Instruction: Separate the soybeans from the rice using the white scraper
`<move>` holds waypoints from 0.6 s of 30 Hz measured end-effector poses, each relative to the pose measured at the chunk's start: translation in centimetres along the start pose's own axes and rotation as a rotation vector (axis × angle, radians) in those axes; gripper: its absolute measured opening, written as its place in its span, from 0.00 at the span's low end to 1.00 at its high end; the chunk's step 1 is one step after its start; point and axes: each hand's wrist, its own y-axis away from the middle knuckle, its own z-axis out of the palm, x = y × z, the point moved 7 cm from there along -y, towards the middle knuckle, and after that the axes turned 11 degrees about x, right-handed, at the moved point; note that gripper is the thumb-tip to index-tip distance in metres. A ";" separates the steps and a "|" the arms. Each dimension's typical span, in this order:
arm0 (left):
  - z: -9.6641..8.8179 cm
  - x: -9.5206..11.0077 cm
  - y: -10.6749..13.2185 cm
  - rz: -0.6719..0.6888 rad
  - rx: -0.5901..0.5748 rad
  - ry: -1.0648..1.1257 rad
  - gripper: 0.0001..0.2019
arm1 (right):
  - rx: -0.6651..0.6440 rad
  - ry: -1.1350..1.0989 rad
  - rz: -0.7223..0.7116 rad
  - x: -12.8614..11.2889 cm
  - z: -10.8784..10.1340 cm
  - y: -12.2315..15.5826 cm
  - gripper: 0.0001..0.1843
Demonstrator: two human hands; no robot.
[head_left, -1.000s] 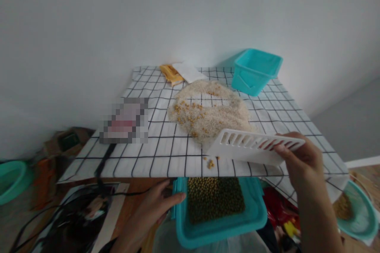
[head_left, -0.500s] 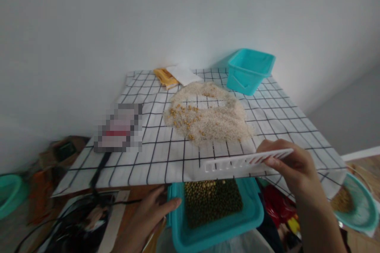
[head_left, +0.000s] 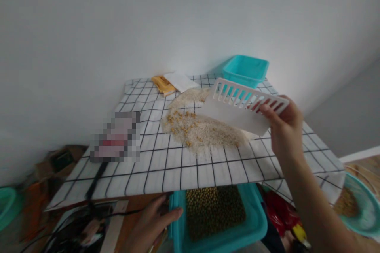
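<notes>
My right hand (head_left: 283, 122) grips a white plastic panel (head_left: 234, 114) by its slotted end, fingers through or behind the slots. The panel is raised and tilted over a spread of pale rice-like grains (head_left: 208, 136), hiding part of it. Yellow beans or kernels (head_left: 181, 120) are mixed in on the grains' left side. My left hand (head_left: 154, 217) holds the left rim of a turquoise bin (head_left: 255, 225) at the table's front edge, thumb on the rim. Inside the bin lie yellowish beans (head_left: 203, 197) and darker green ones (head_left: 219, 221).
A second turquoise bin (head_left: 245, 67) stands at the back right of the checked tablecloth (head_left: 160, 166). White paper (head_left: 181, 81) and a yellow packet (head_left: 163, 85) lie at the back. A blurred-out flat object (head_left: 115, 136) lies left. A turquoise basin (head_left: 360, 205) sits low right.
My right hand has lifted the white panel up and away from the table's front edge, over the grains, turning its broad face toward me. My left hand stays on the bin.
</notes>
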 end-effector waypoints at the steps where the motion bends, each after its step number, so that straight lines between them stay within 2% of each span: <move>1: -0.2 0.0 0.1 0.002 0.011 -0.005 0.17 | -0.031 -0.044 -0.026 0.1 1.4 -0.9 0.07; 4: -0.5 -0.2 0.0 -0.011 0.033 -0.049 0.16 | -0.131 -0.091 -0.044 1.5 6.1 -3.7 0.11; 8: -0.4 -1.3 -0.9 -0.020 0.005 -0.057 0.17 | -0.334 -0.163 0.088 4.7 13.0 -6.0 0.15; 10: -0.3 -2.3 -1.7 0.005 -0.025 -0.056 0.18 | -0.488 -0.231 0.219 6.4 16.4 -6.0 0.16; 12: -0.6 -3.5 -2.4 0.024 -0.007 -0.055 0.21 | -0.564 -0.247 0.266 7.6 19.0 -5.8 0.18; 15: -1.1 -4.7 -3.3 0.072 0.034 -0.092 0.23 | -0.673 -0.260 0.306 8.9 22.2 -5.1 0.18; 18: -1.2 -4.6 -3.6 0.120 0.016 -0.126 0.21 | -0.777 -0.274 0.334 9.8 24.8 -4.4 0.17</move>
